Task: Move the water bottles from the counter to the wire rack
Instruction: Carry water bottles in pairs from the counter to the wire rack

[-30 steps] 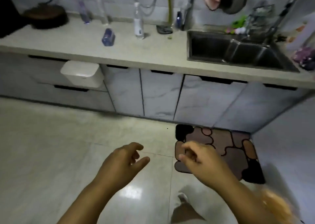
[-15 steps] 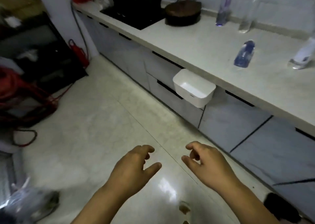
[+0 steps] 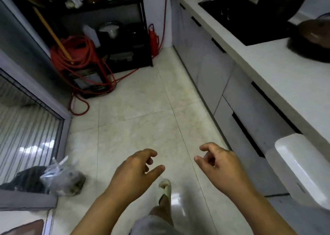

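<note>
Both hands hang empty over the pale tiled floor [image 3: 135, 113], the left hand [image 3: 133, 172] and right hand [image 3: 219, 165] each with fingers loosely curled and apart. No water bottles are in sight. The counter [image 3: 278, 74] runs along the right; the dark rack [image 3: 123, 31] stands at the far wall beside a red hose [image 3: 75, 56]. No writing can be read.

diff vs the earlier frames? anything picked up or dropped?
The view has swung left: sink, mat and the bottles on the counter have left the frame; the black shelf unit, red hose coil and a bagged bundle on the floor have come in. The white bin hanging on the cabinet front slid to the right edge. Nothing taken or released: left hand and right hand stay empty, loosely curled, side by side.
</note>
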